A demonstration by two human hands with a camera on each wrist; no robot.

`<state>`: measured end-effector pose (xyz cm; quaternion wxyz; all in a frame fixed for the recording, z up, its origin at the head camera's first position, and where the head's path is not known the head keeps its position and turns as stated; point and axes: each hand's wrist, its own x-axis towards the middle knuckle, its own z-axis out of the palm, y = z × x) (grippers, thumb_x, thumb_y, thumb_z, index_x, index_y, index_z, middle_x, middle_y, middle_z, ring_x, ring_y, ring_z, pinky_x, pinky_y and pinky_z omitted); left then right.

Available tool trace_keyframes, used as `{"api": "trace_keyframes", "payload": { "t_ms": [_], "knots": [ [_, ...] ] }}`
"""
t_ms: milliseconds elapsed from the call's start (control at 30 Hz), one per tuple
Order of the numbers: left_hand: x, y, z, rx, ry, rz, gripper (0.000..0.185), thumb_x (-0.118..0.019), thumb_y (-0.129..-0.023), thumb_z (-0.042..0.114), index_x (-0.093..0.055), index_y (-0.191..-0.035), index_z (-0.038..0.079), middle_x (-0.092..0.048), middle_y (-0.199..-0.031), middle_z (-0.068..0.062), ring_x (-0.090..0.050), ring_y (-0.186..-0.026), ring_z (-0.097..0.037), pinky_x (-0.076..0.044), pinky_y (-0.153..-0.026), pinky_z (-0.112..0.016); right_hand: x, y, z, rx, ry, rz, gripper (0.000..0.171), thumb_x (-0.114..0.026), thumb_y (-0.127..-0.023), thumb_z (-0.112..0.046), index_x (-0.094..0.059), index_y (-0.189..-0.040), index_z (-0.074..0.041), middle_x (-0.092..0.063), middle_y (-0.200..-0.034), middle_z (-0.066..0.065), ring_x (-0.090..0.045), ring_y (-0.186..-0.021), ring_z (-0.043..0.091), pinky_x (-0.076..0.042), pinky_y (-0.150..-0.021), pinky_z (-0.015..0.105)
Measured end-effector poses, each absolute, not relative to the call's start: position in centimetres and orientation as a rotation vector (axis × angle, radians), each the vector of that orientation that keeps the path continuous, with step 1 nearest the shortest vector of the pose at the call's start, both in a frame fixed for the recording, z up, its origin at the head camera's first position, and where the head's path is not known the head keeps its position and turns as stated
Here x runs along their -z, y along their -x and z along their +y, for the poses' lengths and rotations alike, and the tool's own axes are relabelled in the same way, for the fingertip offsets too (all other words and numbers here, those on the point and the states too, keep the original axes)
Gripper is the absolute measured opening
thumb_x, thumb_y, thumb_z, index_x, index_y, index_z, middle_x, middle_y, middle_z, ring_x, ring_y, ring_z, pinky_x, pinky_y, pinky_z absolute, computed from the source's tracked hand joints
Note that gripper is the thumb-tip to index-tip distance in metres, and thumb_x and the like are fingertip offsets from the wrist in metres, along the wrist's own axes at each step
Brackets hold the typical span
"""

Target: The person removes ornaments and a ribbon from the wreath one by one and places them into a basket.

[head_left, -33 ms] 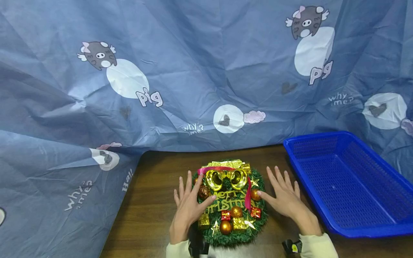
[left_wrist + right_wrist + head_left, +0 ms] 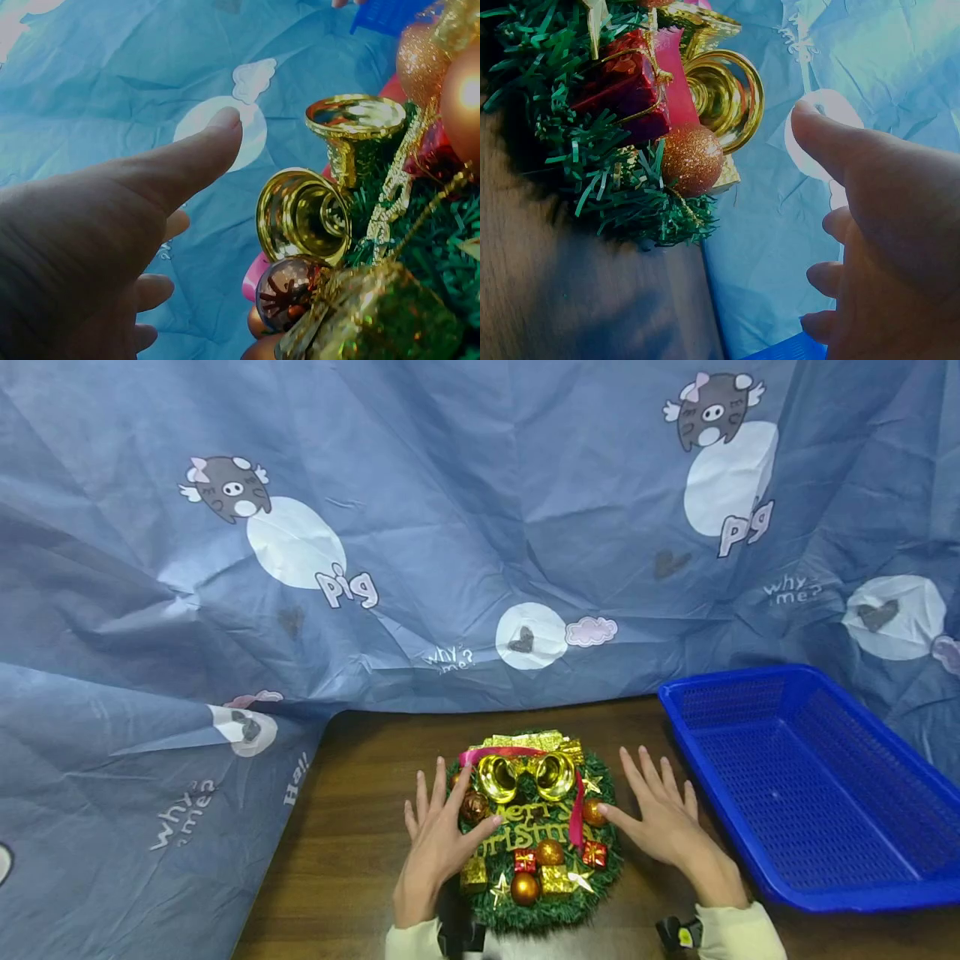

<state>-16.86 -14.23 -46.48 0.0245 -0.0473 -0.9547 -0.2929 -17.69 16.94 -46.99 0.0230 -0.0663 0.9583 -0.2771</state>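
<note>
A green Christmas wreath (image 2: 525,914) lies on the brown table, trimmed with two gold bells (image 2: 555,777), a red ribbon (image 2: 577,814), baubles, small gift boxes, stars and gold "Merry Christmas" lettering. My left hand (image 2: 438,843) hovers at the wreath's left side, fingers spread and straight, holding nothing. On the other side my right hand (image 2: 663,814) is spread likewise, its thumb close to an orange bauble (image 2: 595,812). In the right wrist view a gap shows between that thumb and the glittery bauble (image 2: 693,160). Whether the left fingertips touch the wreath is unclear.
A blue plastic basket (image 2: 821,793) with perforated walls stands to the right of my right hand. Blue cloth (image 2: 420,527) printed with pigs hangs behind the table (image 2: 337,827) and down its left side.
</note>
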Motion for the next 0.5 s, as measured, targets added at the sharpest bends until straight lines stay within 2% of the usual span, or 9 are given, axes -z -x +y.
{"api": "trace_keyframes", "payload": {
  "t_ms": [200, 500],
  "knots": [
    [46.52, 16.6, -14.45, 0.896, 0.149, -2.954, 0.089, -0.061, -0.08, 0.065, -0.016, -0.152, 0.039, 0.003, -0.162, -0.005, 0.01, -0.147, -0.039, 0.0, -0.109, -0.073, 46.85, 17.58, 16.94, 0.861, 0.207, 2.967, 0.093, -0.051, -0.089, -0.062, 0.005, -0.154, -0.027, 0.006, -0.161, 0.017, 0.009, -0.143, 0.048, 0.01, -0.105, 0.074],
    [47.14, 16.21, -15.22, 0.918, 0.183, -2.94, 0.088, -0.065, -0.08, 0.06, -0.025, -0.152, 0.03, -0.004, -0.162, -0.009, 0.003, -0.146, -0.043, -0.006, -0.109, -0.073, 46.64, 17.4, 16.99, 0.86, 0.211, 2.976, 0.094, -0.049, -0.088, -0.066, 0.005, -0.155, -0.027, 0.005, -0.161, 0.018, 0.009, -0.143, 0.049, 0.01, -0.105, 0.074]
  ]
}}
